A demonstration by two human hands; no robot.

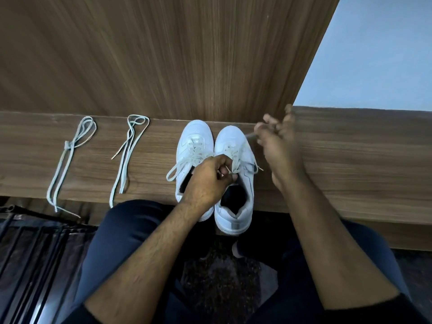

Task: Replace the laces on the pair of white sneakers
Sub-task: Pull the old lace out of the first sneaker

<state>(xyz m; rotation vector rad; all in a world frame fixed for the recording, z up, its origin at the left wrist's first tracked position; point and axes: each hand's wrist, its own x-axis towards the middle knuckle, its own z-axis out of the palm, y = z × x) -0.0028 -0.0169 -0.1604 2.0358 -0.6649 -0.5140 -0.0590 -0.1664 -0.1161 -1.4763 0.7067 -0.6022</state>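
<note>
Wooden ledge (350, 160) under both white sneakers (233, 160), two spare laces (70, 160) well apart leftward. Unlacing step: left hand (208, 178) pinching the right shoe's old lace (236, 162), right hand (278, 141) pinching its end, blurred. Next: drawing lace from eyelets.

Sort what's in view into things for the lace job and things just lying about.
For the job: left sneaker, right sneaker, two spare laces, left hand, right hand.
Lying about: dark slatted rack, patterned mat.
</note>
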